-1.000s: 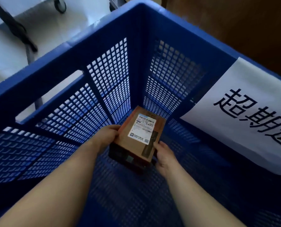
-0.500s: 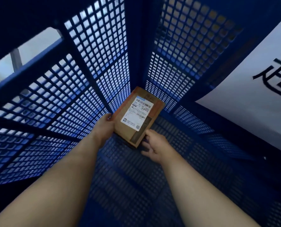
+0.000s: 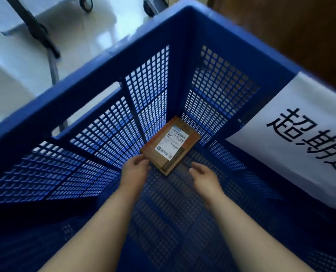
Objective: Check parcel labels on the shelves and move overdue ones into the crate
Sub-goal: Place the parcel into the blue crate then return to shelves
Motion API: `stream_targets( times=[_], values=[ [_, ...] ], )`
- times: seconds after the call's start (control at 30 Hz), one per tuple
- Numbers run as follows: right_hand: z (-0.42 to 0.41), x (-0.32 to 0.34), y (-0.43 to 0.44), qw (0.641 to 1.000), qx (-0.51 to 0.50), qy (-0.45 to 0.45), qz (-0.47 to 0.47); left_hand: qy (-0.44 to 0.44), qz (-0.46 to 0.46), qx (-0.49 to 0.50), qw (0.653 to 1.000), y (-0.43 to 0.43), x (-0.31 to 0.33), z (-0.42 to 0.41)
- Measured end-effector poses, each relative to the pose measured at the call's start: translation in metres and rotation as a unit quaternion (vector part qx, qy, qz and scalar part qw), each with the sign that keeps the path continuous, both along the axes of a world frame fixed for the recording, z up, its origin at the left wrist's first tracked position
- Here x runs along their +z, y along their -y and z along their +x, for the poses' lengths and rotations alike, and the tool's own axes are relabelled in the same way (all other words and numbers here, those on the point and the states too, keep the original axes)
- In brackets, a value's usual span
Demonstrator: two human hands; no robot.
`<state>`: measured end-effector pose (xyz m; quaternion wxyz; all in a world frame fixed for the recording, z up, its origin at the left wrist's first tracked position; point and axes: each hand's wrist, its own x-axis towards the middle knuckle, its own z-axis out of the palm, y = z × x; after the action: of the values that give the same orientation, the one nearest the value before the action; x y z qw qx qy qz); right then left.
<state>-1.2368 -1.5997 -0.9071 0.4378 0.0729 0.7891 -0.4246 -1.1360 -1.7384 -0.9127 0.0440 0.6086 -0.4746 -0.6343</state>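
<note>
Parcel [image 3: 171, 143] on crate [image 3: 104, 75] floor | left hand [image 3: 135, 170] loose at its corner | right hand [image 3: 205, 176] loose, apart

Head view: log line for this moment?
cardboard parcel: shipping label up, on blue crate floor, far corner | left hand: open, beside parcel | right hand: open, clear of parcel

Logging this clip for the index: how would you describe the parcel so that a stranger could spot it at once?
Start at the big blue mesh crate. On its floor, in the far corner to the left of the white paper sign on the wall, lies a flat brown parcel. It is the only box in view, and its white printed label faces up.
</note>
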Motion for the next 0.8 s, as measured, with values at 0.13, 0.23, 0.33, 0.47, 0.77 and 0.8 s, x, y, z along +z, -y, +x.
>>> stream_targets(
  times=[0.13, 0.23, 0.33, 0.47, 0.77, 0.8],
  values=[
    [0.0, 0.066, -0.02, 0.991, 0.108, -0.07, 0.023, -0.022, 0.013, 0.072, 0.997, -0.03, 0.065, 0.015],
    [0.005, 0.121, -0.037, 0.978, 0.189, -0.088, 0.021, -0.046, 0.004, 0.097, 0.994, -0.056, 0.12, 0.028],
    [0.012, 0.173, -0.062, 0.963, 0.255, -0.091, 0.003, -0.062, -0.02, 0.121, 0.991, -0.089, 0.174, 0.041],
    [0.025, 0.241, -0.108, 0.941, 0.325, -0.095, -0.02, -0.071, -0.064, 0.151, 0.984, -0.146, 0.245, 0.058],
    [0.062, 0.388, -0.216, 0.907, 0.395, -0.121, -0.074, -0.089, -0.1, 0.247, 0.96, -0.298, 0.38, 0.125],
    [0.07, 0.404, -0.226, 0.903, 0.403, -0.127, -0.079, -0.091, -0.102, 0.256, 0.957, -0.313, 0.395, 0.135]
  ],
)
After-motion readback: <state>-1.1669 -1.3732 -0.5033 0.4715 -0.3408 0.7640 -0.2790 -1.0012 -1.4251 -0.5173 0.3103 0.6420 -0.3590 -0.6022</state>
